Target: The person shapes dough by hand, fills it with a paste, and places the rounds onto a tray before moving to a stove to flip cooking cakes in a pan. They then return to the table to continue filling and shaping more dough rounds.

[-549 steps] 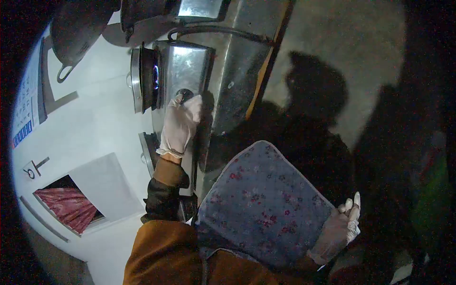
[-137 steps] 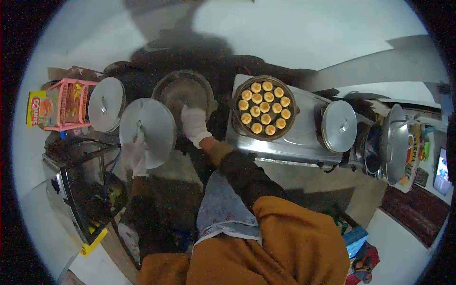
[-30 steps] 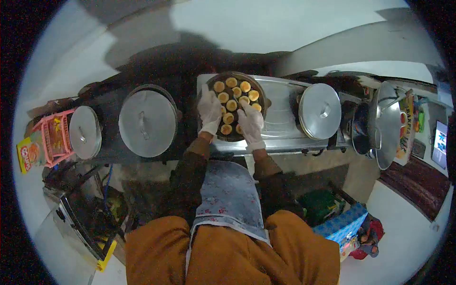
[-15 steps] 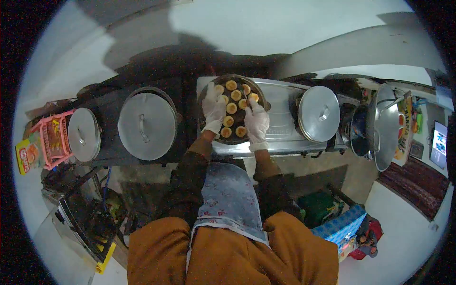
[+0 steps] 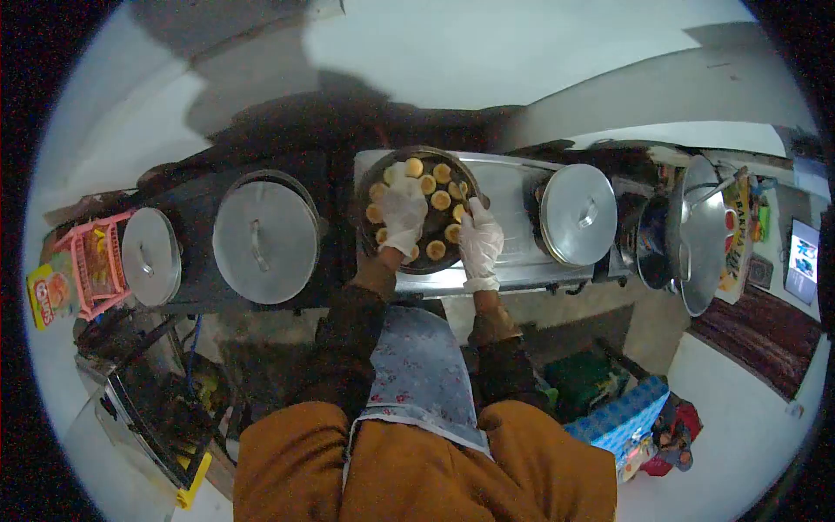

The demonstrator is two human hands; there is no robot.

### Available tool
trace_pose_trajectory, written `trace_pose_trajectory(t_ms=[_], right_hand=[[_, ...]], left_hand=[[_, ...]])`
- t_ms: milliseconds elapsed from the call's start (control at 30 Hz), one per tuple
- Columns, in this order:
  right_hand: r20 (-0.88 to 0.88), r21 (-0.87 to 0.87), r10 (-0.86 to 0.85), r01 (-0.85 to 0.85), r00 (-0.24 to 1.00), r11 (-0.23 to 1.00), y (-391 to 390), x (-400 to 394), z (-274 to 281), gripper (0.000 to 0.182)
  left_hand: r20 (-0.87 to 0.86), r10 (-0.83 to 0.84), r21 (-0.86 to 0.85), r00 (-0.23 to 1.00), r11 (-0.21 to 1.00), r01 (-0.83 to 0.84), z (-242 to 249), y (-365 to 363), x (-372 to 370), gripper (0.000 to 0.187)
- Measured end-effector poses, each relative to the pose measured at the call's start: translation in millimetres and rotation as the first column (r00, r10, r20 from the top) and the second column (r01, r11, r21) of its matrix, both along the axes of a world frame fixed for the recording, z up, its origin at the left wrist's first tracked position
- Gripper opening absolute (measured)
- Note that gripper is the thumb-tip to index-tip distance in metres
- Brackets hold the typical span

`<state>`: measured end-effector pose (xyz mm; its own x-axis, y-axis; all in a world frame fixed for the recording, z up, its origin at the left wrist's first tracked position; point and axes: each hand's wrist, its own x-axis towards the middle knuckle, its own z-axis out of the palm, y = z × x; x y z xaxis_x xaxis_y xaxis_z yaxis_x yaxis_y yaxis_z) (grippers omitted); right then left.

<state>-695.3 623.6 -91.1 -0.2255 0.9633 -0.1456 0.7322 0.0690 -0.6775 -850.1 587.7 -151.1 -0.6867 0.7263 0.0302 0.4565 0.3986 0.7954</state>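
A round dark pan (image 5: 370, 184) holds several small, round, golden-brown cakes (image 5: 441, 201). My left hand (image 5: 404, 213), in a clear plastic glove, reaches over the left half of the pan, its fingers stretched forward above the cakes and partly covering them. My right hand (image 5: 481, 245), gloved the same way, is at the pan's right rim. Its fingers are closed around something thin that points in toward a cake by the rim; I cannot tell what it is.
The pan sits on a silver stove top (image 5: 511, 200). Metal lids lie to its right (image 5: 577, 214) and left (image 5: 265, 242), with a smaller lid (image 5: 150, 256) farther left beside a pink basket (image 5: 97, 261). A large metal wok (image 5: 703, 235) stands at the far right.
My left hand has moved right and back from the pan's upper left, over the cakes. My right hand has drawn back a little toward the right rim. Cakes sit in different positions.
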Motion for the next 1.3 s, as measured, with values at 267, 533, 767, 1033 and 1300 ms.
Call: trace_pose_trajectory(t_ms=[267, 533, 767, 1033, 1300], right_hand=[[-0.275, -0.204, -0.091, 0.034, 0.957, 0.978, 6.5, 2.1, 4.6, 0.038], [0.075, -0.112, -0.026, 0.034, 0.997, 0.993, -10.4, 37.4, 23.2, 0.036], [-0.091, -0.084, -0.075, 0.068, 0.993, 0.994, -18.1, 44.3, 2.9, 0.034], [0.063, 0.021, -0.01, 0.008, 0.998, 1.0, -31.5, 70.5, 22.0, 0.033], [0.021, -0.083, -0.029, 0.031, 0.999, 0.996, -35.2, 72.7, 1.4, 0.035]], left_hand=[[0.231, -0.078, 0.122, 0.97, 0.991, 0.05, -16.6, 36.6, 30.3, 0.023], [0.192, -0.093, 0.145, 0.977, 0.987, 0.065, 10.2, 7.0, 44.1, 0.02], [0.269, -0.104, 0.104, 0.957, 0.991, 0.079, -8.6, 23.3, 66.9, 0.019], [0.251, 0.023, -0.045, 0.968, 0.999, -0.012, 38.8, -9.7, 79.3, 0.018], [0.436, -0.031, -0.073, 0.9, 0.995, 0.07, 27.1, -10.5, 98.9, 0.017]])
